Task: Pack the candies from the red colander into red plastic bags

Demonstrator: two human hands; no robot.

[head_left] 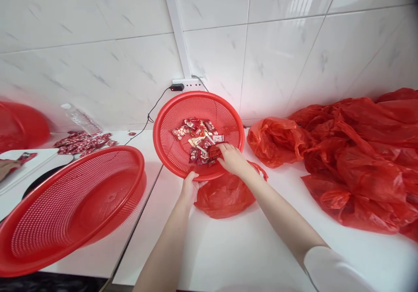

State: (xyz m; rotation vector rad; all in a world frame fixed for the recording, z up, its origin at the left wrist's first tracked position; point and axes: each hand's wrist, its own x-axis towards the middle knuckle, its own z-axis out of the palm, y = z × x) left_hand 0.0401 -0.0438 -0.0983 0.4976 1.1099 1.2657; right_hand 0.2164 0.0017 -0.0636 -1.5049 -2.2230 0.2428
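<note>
A round red plastic mesh basket [166, 139] is tilted towards me, with a pile of small red and cream wrapped packets [197, 142] inside it. My left hand [190, 188] grips the near rim of this basket, its thumb over the edge and its other fingers mostly hidden below. Reaching over the right side, my right hand [232, 159] has thumb and fingers closed about a dark red packet [214, 152] at the edge of the pile. Under the basket's near side lies a red plastic bag [225, 198], its handle loop to the right.
Another large red mesh basket [107, 192] stands tilted at left. Behind it are scattered red packets [83, 143] and a clear bottle [80, 118]. Filled red bags [359, 152] are heaped at right. A power strip [192, 84] with a black cable is by the tiled wall.
</note>
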